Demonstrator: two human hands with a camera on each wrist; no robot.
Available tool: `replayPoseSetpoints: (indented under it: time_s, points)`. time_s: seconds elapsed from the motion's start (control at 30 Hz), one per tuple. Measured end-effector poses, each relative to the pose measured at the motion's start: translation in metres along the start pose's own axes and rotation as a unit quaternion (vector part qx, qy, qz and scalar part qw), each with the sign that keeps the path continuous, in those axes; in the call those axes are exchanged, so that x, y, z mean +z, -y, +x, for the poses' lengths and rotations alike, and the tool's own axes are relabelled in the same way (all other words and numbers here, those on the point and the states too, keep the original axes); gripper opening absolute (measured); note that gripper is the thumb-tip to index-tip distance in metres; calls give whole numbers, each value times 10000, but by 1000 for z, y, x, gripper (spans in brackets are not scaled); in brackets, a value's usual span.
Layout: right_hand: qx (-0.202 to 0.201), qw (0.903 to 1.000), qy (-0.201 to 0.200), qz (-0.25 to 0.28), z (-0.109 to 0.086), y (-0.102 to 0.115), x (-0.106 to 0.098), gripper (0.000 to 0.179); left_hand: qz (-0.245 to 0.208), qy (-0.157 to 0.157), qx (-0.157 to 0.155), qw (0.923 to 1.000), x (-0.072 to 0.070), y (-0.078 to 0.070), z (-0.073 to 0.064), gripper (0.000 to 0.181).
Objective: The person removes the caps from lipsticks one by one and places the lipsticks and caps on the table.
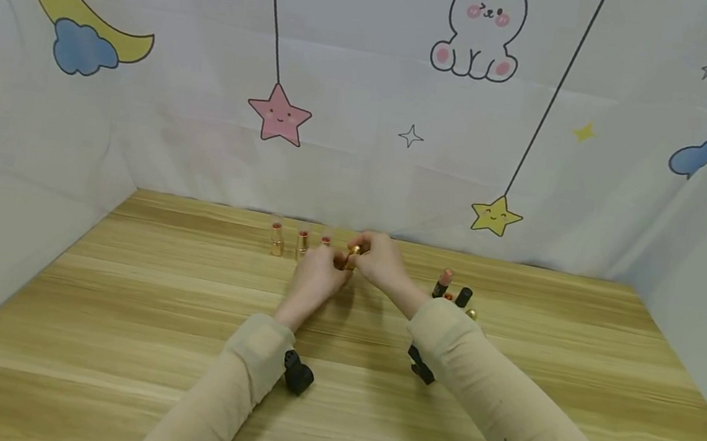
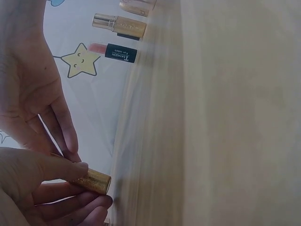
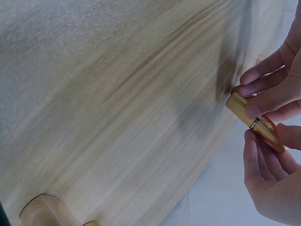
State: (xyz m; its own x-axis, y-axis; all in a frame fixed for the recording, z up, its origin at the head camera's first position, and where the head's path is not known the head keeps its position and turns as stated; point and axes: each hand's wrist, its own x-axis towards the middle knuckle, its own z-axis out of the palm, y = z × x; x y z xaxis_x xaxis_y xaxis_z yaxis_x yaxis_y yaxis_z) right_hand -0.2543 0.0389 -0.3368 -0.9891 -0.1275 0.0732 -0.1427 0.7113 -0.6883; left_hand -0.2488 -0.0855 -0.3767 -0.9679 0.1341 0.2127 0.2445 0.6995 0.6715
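Observation:
Both hands meet near the back of the table on one gold lipstick tube (image 1: 354, 251). My left hand (image 1: 318, 276) pinches its lower part between thumb and fingers, as the left wrist view shows. The fingers of my right hand (image 3: 268, 183) grip the tube's upper end; a dark ring shows around its middle. Whether the tube's base touches the table, I cannot tell. Just left of the hands stand gold lipsticks with red tips, one at the far left (image 1: 277, 241), one beside it (image 1: 303, 242), and another (image 1: 326, 241) partly hidden by my left hand.
Right of the hands stand a black-based lipstick (image 1: 442, 284) with a pinkish tip, a black-topped item (image 1: 464, 297) and a gold item (image 1: 471, 314), partly hidden by the right sleeve. A printed cloth wall (image 1: 359, 183) closes off the wooden table's (image 1: 173, 346) back edge.

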Motion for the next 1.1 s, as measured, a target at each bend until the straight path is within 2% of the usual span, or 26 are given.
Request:
replayPoseSetpoints:
  time_s: [0.4, 0.77, 0.97, 1.1]
  points:
    - [-4, 10000, 20, -34, -7, -1, -7, 20, -152, 250, 26, 9996, -3, -6, -3, 17]
    - [40, 10000, -3, -2, -12, -3, -14, 22, -515, 305, 44, 9982, -5, -12, -6, 16]
    - [-31, 10000, 37, 74, -16, -3, -19, 24, -872, 536, -175, 9946, -5, -15, -6, 17]
    - [-104, 9997, 69, 191, -19, -2, -25, 23, -939, 629, -260, 9932, -8, -17, -4, 18]
